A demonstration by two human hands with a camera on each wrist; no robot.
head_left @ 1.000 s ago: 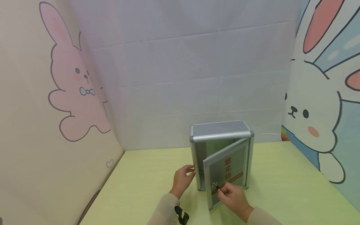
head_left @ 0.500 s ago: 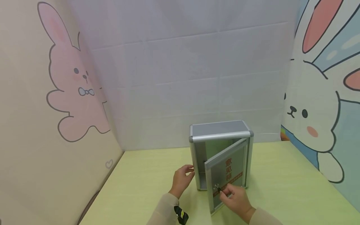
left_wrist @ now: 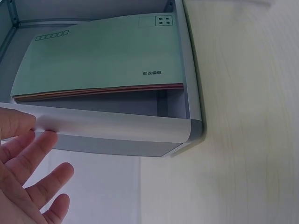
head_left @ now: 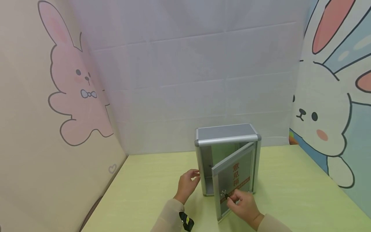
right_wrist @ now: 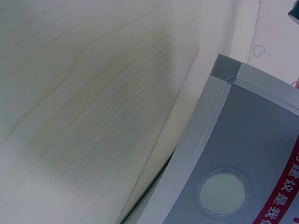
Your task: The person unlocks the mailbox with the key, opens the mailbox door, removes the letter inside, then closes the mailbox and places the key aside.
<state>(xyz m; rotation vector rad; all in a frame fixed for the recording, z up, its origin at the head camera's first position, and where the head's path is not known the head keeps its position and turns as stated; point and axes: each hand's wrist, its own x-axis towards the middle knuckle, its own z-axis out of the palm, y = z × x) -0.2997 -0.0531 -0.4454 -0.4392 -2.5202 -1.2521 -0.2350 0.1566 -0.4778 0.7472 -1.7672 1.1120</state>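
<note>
A grey suggestion box (head_left: 229, 132) with silver edges stands on the table, its front door (head_left: 242, 166) ajar, hinged on the right. Red lettering marks the door. My right hand (head_left: 243, 204) pinches the small black-headed key (head_left: 227, 196) at the door's lock (head_left: 223, 192); the right wrist view leaves this grip out. At the box's left edge, my left hand (head_left: 187, 186) touches the frame with thumb and fingertips, the other fingers spread, as the left wrist view shows. Inside the box lies a stack of envelopes (left_wrist: 107, 56), a pale green one on top and brownish edges beneath.
The pale yellow table (head_left: 156, 180) runs back to a white cloth backdrop (head_left: 185, 80). Rabbit-printed panels stand at left and right. Near the box's left side, a black strap (head_left: 186, 221) sits by my left sleeve. A round window (right_wrist: 223, 193) shows in the door.
The door has swung slightly further outward, its free edge shifting right and toward me. My right hand has moved a little right with the key. My left hand stays at the box edge.
</note>
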